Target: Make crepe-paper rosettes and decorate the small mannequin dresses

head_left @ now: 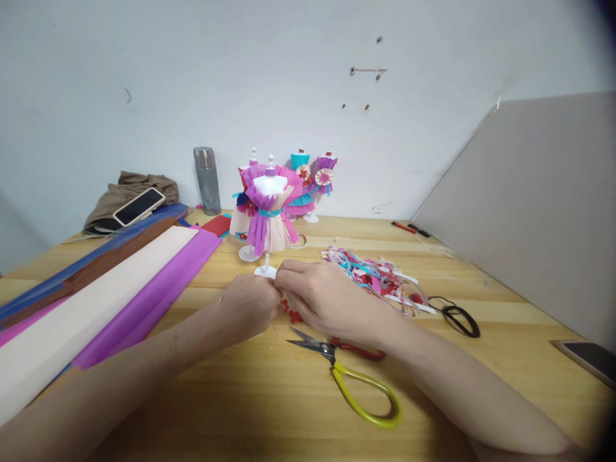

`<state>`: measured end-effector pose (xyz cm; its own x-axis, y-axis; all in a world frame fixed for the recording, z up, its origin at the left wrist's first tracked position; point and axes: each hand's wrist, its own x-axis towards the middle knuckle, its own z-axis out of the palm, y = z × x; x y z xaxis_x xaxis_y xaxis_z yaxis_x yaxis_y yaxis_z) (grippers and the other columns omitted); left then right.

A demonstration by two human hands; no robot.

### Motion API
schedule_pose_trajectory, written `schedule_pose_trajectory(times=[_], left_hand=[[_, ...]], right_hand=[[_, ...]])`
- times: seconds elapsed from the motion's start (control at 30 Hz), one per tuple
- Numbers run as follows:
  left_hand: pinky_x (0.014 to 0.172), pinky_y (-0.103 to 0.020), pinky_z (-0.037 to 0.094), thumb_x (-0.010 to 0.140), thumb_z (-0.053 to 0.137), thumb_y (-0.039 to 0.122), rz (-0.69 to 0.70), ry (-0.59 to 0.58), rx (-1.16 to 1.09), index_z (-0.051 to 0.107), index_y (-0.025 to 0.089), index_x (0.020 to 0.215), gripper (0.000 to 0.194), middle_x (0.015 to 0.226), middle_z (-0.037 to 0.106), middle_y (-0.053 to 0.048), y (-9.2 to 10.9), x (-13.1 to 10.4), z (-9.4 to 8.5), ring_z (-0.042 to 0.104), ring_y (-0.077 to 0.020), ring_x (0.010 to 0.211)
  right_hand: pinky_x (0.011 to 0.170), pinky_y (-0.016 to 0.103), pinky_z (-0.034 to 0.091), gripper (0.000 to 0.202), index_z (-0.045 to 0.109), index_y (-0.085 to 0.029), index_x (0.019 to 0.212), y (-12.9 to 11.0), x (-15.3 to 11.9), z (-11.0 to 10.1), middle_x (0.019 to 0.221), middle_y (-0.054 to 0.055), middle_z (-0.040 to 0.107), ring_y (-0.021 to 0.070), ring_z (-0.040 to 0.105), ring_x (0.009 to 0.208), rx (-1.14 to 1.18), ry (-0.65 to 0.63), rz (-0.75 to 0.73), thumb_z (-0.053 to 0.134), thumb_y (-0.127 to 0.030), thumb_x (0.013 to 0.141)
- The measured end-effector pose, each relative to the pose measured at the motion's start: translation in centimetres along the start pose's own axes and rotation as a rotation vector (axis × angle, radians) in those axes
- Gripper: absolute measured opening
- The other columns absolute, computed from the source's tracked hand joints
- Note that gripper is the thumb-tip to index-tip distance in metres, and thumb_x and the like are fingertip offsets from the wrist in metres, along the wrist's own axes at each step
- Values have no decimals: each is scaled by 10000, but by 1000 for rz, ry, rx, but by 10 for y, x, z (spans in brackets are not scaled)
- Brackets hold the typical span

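My left hand and my right hand meet above the table, fingers closed and pressed together at the tips. Whatever they pinch is too small or too hidden to make out. Just behind them stands a small white dress form in a pink, purple and cream crepe-paper dress with a blue waistband. Its round base is partly covered by my hands. Red paper flower shapes lie under my right hand. Scissors with yellow and red handles rest open in front, below my right wrist.
More dressed forms stand behind. Crepe-paper sheets lie at left, near a phone, brown cloth and a flask. Paper scraps, a black cord loop, red and black pens and another phone are at right.
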<state>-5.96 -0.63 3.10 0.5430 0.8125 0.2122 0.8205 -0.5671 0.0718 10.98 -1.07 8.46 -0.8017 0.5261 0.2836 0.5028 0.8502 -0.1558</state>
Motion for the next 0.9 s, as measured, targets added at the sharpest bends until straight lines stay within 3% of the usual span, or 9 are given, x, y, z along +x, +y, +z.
schedule_pose_trajectory(times=[0.1, 0.17, 0.37, 0.73, 0.9], left_hand=[[501, -308, 314, 806, 556, 99, 17, -154, 112, 673, 174, 680, 187, 662, 671, -60, 7, -1, -10, 569, -185, 560], [515, -312, 337, 832, 543, 117, 10, -188, 141, 695, 168, 748, 181, 711, 689, -77, 10, 0, -13, 609, -209, 617], [579, -324, 402, 902, 447, 157, -68, -160, 175, 709, 156, 854, 266, 842, 713, -109, 8, 4, -15, 657, -250, 776], [622, -326, 430, 923, 418, 217, -171, -122, 156, 685, 165, 894, 273, 884, 721, -101, 6, 3, -20, 659, -241, 774], [665, -333, 445, 896, 411, 163, -272, -32, 51, 668, 163, 960, 265, 903, 730, -96, 5, 4, -26, 662, -236, 808]], right_hand=[[594, 258, 349, 204, 575, -157, 732, 5, -1, -3, 778, 41, 618, 127, 526, 678, 58, -1, -22, 462, -2, 800], [610, 252, 365, 190, 589, -150, 710, 8, -1, -2, 744, 35, 611, 124, 531, 676, 91, 43, -36, 479, -12, 779], [652, 251, 398, 216, 667, -108, 781, 6, 0, 4, 765, 63, 645, 125, 566, 688, 118, 201, 24, 470, -65, 859], [674, 262, 410, 213, 651, -119, 847, 6, 0, 7, 814, 73, 644, 145, 572, 731, 72, 252, 25, 446, -79, 890], [691, 268, 437, 212, 648, -144, 983, 7, 0, 8, 901, 74, 674, 159, 609, 792, 112, 320, 26, 473, -82, 880]])
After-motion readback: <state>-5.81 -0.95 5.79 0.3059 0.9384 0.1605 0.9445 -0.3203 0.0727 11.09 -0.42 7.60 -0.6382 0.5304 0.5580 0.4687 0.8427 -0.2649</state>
